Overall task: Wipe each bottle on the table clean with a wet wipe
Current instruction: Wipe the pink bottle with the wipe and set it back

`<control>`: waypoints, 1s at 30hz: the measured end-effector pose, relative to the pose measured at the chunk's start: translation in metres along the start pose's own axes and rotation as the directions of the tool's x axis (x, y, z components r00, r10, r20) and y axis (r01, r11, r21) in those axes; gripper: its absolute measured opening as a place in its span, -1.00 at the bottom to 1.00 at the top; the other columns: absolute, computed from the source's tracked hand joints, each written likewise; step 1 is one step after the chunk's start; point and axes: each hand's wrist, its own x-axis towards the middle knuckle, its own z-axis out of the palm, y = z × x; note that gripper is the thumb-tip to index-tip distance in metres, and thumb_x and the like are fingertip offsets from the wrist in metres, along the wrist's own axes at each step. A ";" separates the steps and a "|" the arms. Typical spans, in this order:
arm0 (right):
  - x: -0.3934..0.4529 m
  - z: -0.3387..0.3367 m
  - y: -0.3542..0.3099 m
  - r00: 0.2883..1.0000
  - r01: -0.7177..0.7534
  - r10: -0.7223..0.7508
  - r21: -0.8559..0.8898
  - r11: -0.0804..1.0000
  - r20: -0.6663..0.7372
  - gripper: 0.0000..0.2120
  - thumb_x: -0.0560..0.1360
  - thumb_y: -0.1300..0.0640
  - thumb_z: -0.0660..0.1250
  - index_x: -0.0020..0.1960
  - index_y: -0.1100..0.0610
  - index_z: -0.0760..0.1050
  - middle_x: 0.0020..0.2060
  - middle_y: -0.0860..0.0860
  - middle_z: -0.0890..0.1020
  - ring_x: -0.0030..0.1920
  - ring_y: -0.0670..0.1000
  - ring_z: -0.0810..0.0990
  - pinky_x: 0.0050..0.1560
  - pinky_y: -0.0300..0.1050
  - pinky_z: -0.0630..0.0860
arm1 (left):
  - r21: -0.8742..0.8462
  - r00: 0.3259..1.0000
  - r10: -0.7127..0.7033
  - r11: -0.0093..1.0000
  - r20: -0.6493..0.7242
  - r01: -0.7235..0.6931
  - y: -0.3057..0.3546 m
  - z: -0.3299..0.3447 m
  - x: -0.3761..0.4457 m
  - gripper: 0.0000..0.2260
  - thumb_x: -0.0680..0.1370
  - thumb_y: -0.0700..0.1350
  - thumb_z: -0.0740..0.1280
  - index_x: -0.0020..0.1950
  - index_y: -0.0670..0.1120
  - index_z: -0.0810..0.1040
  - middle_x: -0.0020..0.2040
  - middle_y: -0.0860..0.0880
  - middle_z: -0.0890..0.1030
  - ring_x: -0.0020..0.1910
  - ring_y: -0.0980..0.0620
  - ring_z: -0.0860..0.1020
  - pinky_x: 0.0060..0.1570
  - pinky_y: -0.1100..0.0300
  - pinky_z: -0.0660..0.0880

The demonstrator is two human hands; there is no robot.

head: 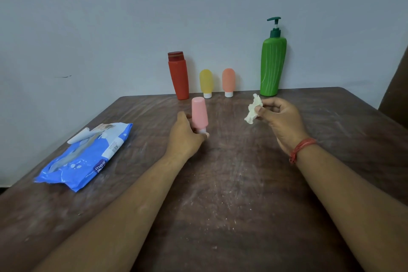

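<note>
At the lower left of the frame I see a blue wet wipe pack lying flat on the brown desk, its long axis running from lower left toward upper right, with its white flap lifted at the top end. I cannot tell how much is inside it.

Near the middle, my left hand has its grip closed around the lower end of a pink bottle. The bottle stands cap down, its white cap at the fingers, its rounded end pointing up and leaning a little to the left. I cannot tell whether the cap touches the desk.

Behind it, along the far edge of the desk against the wall, a row of bottles stands upright. The red bottle has its cap on top. Just right of it, the yellow bottle and the orange bottle both rest on their white caps, rounded ends up.

Right of centre, my right hand holds a crumpled white wet wipe, pinched between thumb and fingertips, above the desk and well apart from the pink bottle. A red thread band circles that wrist.

Above this hand, the tall green pump bottle stands upright, its nozzle pointing left.
</note>
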 end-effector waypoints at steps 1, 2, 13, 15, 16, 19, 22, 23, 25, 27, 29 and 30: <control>0.000 -0.002 0.000 1.000 -0.002 0.002 0.002 1.000 -0.008 -0.88 0.50 0.34 0.41 -0.04 0.15 0.62 -0.13 0.08 0.73 -0.08 0.05 0.71 -0.10 -0.19 0.61 | 0.013 1.000 0.005 1.000 -0.005 -0.005 0.001 0.000 0.000 -0.44 0.47 -0.12 0.57 0.32 -0.06 0.31 0.31 -0.10 0.55 0.21 -0.09 0.57 0.09 0.08 0.52; 0.001 -0.004 -0.001 1.000 -0.006 0.006 0.009 1.000 -0.019 -0.88 0.50 0.34 0.41 -0.04 0.15 0.62 -0.13 0.07 0.73 -0.09 0.04 0.71 -0.10 -0.19 0.61 | 0.030 1.000 0.012 0.999 -0.009 -0.012 0.002 0.001 0.001 -0.43 0.47 -0.13 0.56 0.34 -0.08 0.31 0.32 -0.11 0.55 0.21 -0.10 0.57 0.09 0.08 0.53; 0.016 -0.031 -0.005 0.991 0.018 -0.023 -0.041 0.999 -0.134 -0.86 0.48 0.31 0.43 -0.08 0.08 0.63 -0.15 0.03 0.74 -0.08 0.01 0.72 -0.07 -0.16 0.61 | 0.122 0.998 0.054 0.991 -0.018 -0.051 0.029 0.043 0.034 -0.56 0.50 -0.17 0.51 0.15 -0.08 0.27 0.18 -0.12 0.55 0.15 -0.12 0.56 0.02 0.04 0.52; 0.021 -0.037 -0.002 0.982 0.014 -0.029 -0.084 0.996 -0.186 -0.86 0.47 0.27 0.44 -0.09 0.04 0.64 -0.13 0.04 0.73 -0.06 0.04 0.71 0.03 -0.05 0.63 | 0.121 0.998 0.067 0.991 -0.020 -0.064 0.036 0.056 0.042 -0.58 0.50 -0.17 0.50 0.17 -0.12 0.29 0.14 -0.12 0.56 0.13 -0.15 0.57 0.02 0.01 0.52; 0.024 -0.041 -0.001 0.977 0.012 -0.032 -0.095 0.995 -0.212 -0.87 0.47 0.26 0.45 -0.09 0.03 0.64 -0.12 0.05 0.73 -0.04 0.05 0.71 0.08 0.02 0.63 | 0.120 0.997 0.072 0.990 -0.020 -0.070 0.040 0.065 0.047 -0.58 0.50 -0.17 0.49 0.19 -0.15 0.30 0.15 -0.13 0.56 0.13 -0.16 0.57 0.02 0.01 0.52; 0.034 -0.051 0.003 0.961 0.006 -0.034 -0.103 0.995 -0.273 -0.89 0.45 0.20 0.46 -0.05 0.04 0.65 -0.11 0.03 0.73 -0.04 0.03 0.71 0.11 0.10 0.62 | 0.117 0.998 0.041 0.993 -0.038 -0.036 0.053 0.089 0.065 -0.57 0.50 -0.16 0.49 0.24 -0.21 0.35 0.16 -0.18 0.58 0.14 -0.18 0.57 0.03 -0.01 0.53; 0.042 -0.061 0.007 0.948 0.014 -0.050 -0.118 0.993 -0.313 -0.91 0.44 0.16 0.45 -0.08 0.01 0.65 -0.14 -0.01 0.73 -0.08 -0.03 0.71 0.08 0.08 0.64 | 0.110 0.999 -0.008 0.994 -0.039 0.013 0.069 0.115 0.086 -0.63 0.50 -0.16 0.47 0.17 -0.18 0.35 0.14 -0.21 0.59 0.13 -0.22 0.58 0.03 -0.01 0.54; 0.044 -0.064 0.009 0.943 0.016 -0.056 -0.123 0.992 -0.329 -0.92 0.43 0.14 0.44 -0.11 -0.02 0.65 -0.15 -0.03 0.73 -0.08 -0.04 0.71 0.08 0.09 0.63 | 0.110 0.999 -0.017 0.994 -0.039 0.021 0.073 0.123 0.092 -0.65 0.49 -0.17 0.46 0.13 -0.15 0.34 0.12 -0.21 0.59 0.12 -0.23 0.58 0.01 0.01 0.53; 0.048 -0.070 0.011 0.928 0.017 -0.060 -0.120 0.993 -0.367 -0.94 0.40 0.09 0.44 -0.16 -0.07 0.64 -0.17 -0.06 0.73 -0.09 -0.05 0.71 0.08 0.12 0.63 | 0.120 0.998 -0.035 0.992 -0.044 0.040 0.082 0.138 0.104 -0.69 0.49 -0.18 0.43 0.09 -0.13 0.33 0.10 -0.20 0.58 0.11 -0.23 0.58 0.01 0.02 0.53; 0.052 -0.076 0.012 0.914 0.029 -0.063 -0.092 0.995 -0.401 -0.94 0.38 0.06 0.43 -0.20 -0.10 0.64 -0.18 -0.06 0.73 -0.08 -0.03 0.71 0.08 0.15 0.62 | 0.131 0.996 -0.053 0.990 -0.064 0.062 0.090 0.152 0.115 -0.70 0.52 -0.19 0.39 0.15 -0.17 0.35 0.12 -0.20 0.56 0.13 -0.24 0.56 0.04 0.00 0.53; 0.056 -0.082 0.011 0.900 0.043 -0.080 -0.096 0.994 -0.429 -0.91 0.38 0.04 0.42 -0.21 -0.16 0.64 -0.18 -0.08 0.73 -0.08 -0.04 0.71 0.08 0.15 0.62 | 0.143 0.995 -0.055 0.988 -0.088 0.067 0.095 0.164 0.123 -0.69 0.55 -0.19 0.37 0.23 -0.20 0.36 0.16 -0.22 0.56 0.16 -0.26 0.56 0.12 -0.06 0.54; 0.057 -0.085 0.011 0.894 0.051 -0.092 -0.102 0.993 -0.439 -0.90 0.38 0.04 0.42 -0.21 -0.18 0.64 -0.18 -0.09 0.73 -0.09 -0.06 0.70 0.08 0.14 0.62 | 0.155 0.994 -0.043 0.986 -0.099 0.058 0.097 0.170 0.127 -0.70 0.56 -0.18 0.35 0.24 -0.20 0.36 0.17 -0.22 0.57 0.16 -0.27 0.56 0.13 -0.08 0.54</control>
